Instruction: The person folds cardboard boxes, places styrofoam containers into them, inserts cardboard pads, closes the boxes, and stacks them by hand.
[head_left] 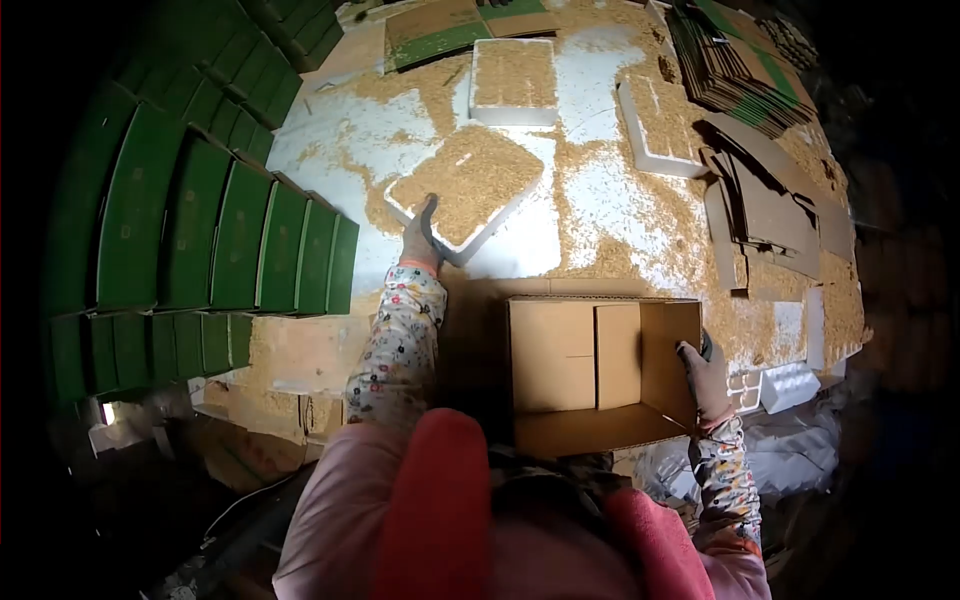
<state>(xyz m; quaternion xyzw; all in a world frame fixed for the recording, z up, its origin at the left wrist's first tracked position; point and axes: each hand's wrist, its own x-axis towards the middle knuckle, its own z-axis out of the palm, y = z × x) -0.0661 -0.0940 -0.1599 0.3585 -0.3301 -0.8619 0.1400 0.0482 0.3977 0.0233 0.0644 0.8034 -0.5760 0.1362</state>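
Observation:
My left hand [422,238], in a glove with dark fingers, grips the near corner of a white foam tray [500,216] full of sawdust-like material. Its thumb lies over the tray's top edge; the fingers underneath are hidden. The tray sits at an angle on the work surface. Close to my body, an open cardboard box [668,350] shows its bare brown inside. My right hand [706,375], gloved too, holds that box by its right wall, with fingertips at the rim.
Green boxes [180,230] are stacked along the left. Two more filled foam trays, one behind [512,116] and one at right [672,165], lie on the sawdust-strewn table [600,215]. Flattened cartons [735,75] and cardboard pieces [775,205] lie at right, with plastic sheeting [795,445] below.

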